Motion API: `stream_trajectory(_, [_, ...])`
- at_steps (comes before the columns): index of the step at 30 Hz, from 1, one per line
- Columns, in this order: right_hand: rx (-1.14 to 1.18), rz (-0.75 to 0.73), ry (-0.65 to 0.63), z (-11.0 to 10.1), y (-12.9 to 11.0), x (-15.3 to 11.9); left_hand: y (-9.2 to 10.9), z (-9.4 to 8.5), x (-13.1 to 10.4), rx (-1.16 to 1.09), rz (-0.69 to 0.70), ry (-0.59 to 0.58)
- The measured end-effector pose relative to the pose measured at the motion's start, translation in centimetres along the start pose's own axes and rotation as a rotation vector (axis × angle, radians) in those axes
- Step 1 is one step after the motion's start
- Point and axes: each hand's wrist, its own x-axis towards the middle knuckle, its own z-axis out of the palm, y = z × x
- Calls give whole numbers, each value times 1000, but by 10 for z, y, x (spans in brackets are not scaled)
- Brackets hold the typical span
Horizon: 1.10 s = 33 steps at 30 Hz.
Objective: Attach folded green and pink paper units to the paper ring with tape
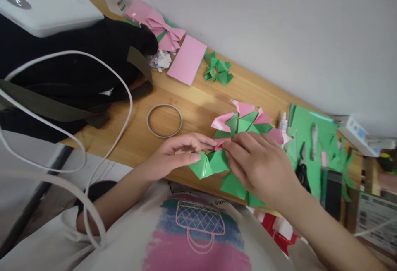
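Note:
A folded paper flower (247, 122) with green centre pieces and pink petals lies near the table's front edge. Green folded paper pieces (206, 165) stick out from it toward me. My left hand (180, 151) pinches the edge of one green piece between thumb and fingers. Over the front part of the flower, my right hand (259, 161) has its fingers bent and pressed on the folded paper beside a pink petal. The right hand hides part of the flower, and its fingertips are partly out of sight.
Behind lie a green folded ring (218, 69), a pink card (187, 60) and pink folded paper (159, 25). A grey round band (164, 121) is nearer. Scissors (303, 167), a glue bottle (283, 122) and green sheets (313, 134) are right; a black bag (71, 64) and white cable (130, 105) left.

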Motion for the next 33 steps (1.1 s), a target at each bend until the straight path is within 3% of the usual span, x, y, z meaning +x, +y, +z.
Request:
stream_trajectory(5, [-33, -69, -29, -4, 4, 2, 4, 1, -1, 111, 50, -33])
stream_trajectory(12, [-216, -122, 14, -2, 0, 4, 16, 8, -13, 670, 99, -102])
stream_trajectory(16, [-245, -101, -26, -3, -5, 8, 17, 12, -16, 829, 112, -114])
stream_trajectory(29, [-150, -31, -35, 3, -7, 1, 13, 12, -16, 880, 116, -105])
stream_trajectory(33, [103, -34, 34, 1, 7, -3, 14, 12, -13, 845, 116, -82])
